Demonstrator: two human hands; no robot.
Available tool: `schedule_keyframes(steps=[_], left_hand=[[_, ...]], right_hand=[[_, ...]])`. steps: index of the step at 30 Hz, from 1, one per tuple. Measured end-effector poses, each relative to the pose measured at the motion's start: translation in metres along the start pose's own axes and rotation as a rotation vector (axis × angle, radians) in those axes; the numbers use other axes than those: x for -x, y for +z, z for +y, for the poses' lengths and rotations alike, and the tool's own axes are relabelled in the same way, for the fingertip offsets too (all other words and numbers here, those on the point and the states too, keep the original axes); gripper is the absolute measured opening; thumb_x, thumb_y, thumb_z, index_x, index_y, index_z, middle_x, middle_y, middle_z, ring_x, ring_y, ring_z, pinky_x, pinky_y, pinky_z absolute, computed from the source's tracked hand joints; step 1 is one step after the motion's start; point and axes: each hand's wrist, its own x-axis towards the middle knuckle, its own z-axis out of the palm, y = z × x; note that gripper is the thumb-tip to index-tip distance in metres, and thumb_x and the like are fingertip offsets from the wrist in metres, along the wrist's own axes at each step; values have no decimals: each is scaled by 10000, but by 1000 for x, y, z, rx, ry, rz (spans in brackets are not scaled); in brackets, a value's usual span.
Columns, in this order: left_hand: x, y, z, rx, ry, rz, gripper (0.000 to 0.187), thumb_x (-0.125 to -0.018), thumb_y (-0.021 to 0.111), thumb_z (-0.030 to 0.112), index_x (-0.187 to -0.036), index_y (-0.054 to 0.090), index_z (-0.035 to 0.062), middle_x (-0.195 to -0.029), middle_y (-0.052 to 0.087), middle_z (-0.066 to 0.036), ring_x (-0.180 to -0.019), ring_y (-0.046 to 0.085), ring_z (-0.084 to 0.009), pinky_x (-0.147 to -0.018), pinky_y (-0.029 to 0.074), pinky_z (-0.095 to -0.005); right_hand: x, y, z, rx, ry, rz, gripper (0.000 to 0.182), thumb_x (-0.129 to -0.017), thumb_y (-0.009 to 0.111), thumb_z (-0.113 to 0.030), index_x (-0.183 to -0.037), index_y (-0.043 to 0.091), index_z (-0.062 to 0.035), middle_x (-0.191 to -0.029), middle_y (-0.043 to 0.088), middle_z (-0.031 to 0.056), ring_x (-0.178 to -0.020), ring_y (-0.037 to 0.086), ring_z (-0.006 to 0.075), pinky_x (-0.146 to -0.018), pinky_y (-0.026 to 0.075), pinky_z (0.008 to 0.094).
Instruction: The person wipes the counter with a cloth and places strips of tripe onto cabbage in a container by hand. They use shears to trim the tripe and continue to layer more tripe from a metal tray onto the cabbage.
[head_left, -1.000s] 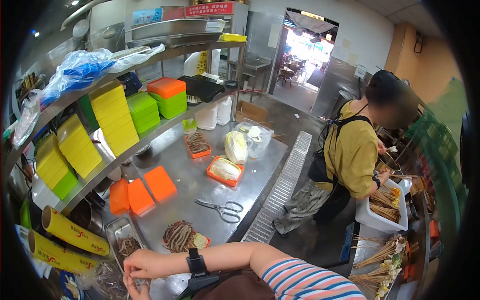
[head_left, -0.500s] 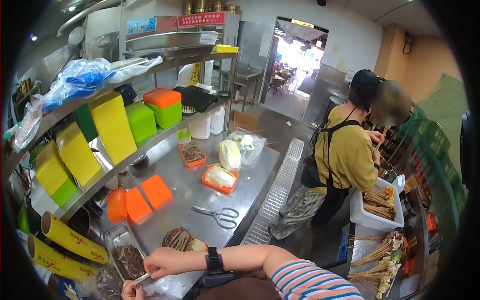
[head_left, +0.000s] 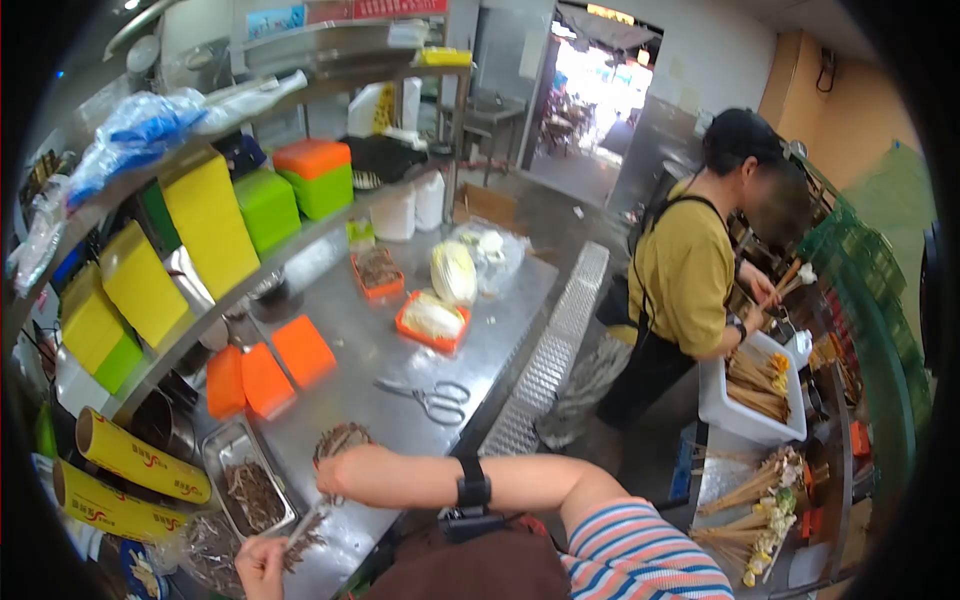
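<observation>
The left hand (head_left: 258,562) pinches a thin wooden skewer (head_left: 305,525) with brown meat strips on it. The right hand (head_left: 335,478) sits at the skewer's other end, fingers curled; I cannot tell how tightly it grips. The sharp tip could poke a finger if a hand slips. Meat could slide off onto the shiny steel table (head_left: 400,350). The silver metal tray of meat (head_left: 247,490) lies just left of the hands. Steel scissors (head_left: 428,397) lie beyond the right hand, near the table edge. Bare table lies ahead.

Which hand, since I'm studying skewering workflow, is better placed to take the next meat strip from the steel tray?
Probably the right: the right hand hovers just beside the steel tray, while the left hand grips the skewer.
</observation>
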Motion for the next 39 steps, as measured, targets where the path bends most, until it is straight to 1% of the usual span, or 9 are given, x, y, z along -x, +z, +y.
schedule_keyframes(steps=[6, 7, 8, 9, 14, 21, 29, 35, 39], left_hand=[[3, 16, 13, -274, 50, -77, 130, -795, 658, -11, -918, 695, -2, -898, 637, -76, -777, 607, -185, -680, 483, -293], [-3, 18, -14, -331, 139, -32, 132, -766, 702, 120, -788, 690, -10, -773, 624, -92, -707, 574, -194, -662, 456, -315], [-1, 11, -24, -318, 29, -105, 187, -778, 720, 186, -846, 703, 13, -915, 639, -126, -843, 605, -225, -739, 473, -325], [0, 21, -30, -238, 190, 15, 168, -658, 781, 40, -799, 696, 5, -693, 594, -48, -627, 550, -169, -580, 432, -278], [5, 47, -23, -196, 85, -21, 109, -781, 737, 58, -882, 720, 21, -763, 636, -71, -688, 586, -169, -606, 450, -282], [-11, 104, -67, -78, 6, 59, 107, -809, 720, 52, -915, 732, 39, -771, 638, -52, -678, 569, -136, -614, 455, -250], [-43, 137, -88, 35, -125, 242, 87, -818, 703, 32, -905, 697, 39, -817, 641, -39, -657, 552, -96, -584, 446, -244], [-64, 161, -132, -121, -110, 336, 67, -818, 695, 70, -861, 657, 34, -837, 645, -58, -694, 592, -146, -609, 472, -269], [-63, 165, -147, -109, -201, 353, 65, -825, 686, 64, -859, 643, 30, -821, 649, -53, -693, 592, -134, -623, 476, -264]], right_hand=[[13, -16, -8, 277, 18, 28, 88, -723, 590, -65, -804, 562, -87, -772, 576, 63, -718, 636, 280, -590, 516, 386], [17, -23, -8, 249, 39, 11, 89, -720, 593, -70, -798, 559, -98, -761, 575, 52, -715, 635, 270, -588, 516, 377], [22, -27, -8, 204, 46, -17, 91, -717, 596, -76, -792, 557, -109, -749, 574, 40, -712, 633, 260, -586, 516, 369], [26, -28, -9, 228, 77, 17, 106, -720, 607, -94, -814, 586, -137, -766, 590, 31, -721, 636, 250, -591, 516, 360], [54, -36, 13, -137, 209, 37, 135, -783, 677, -102, -915, 679, -71, -820, 656, 108, -765, 639, 307, -650, 514, 368], [88, -7, 70, -201, 459, 19, 128, -790, 693, -80, -914, 701, -50, -833, 673, 128, -754, 653, 302, -664, 518, 352], [70, 35, 146, -406, 608, 123, 134, -821, 693, -119, -916, 689, -25, -814, 697, 109, -733, 677, 222, -674, 522, 299], [77, 89, 190, -469, 690, 133, 80, -831, 701, -76, -886, 681, -22, -789, 683, 46, -736, 640, 99, -682, 512, 249], [82, 115, 199, -826, 735, 205, 92, -813, 716, -73, -861, 671, -8, -774, 664, 24, -725, 615, 90, -675, 497, 243]])
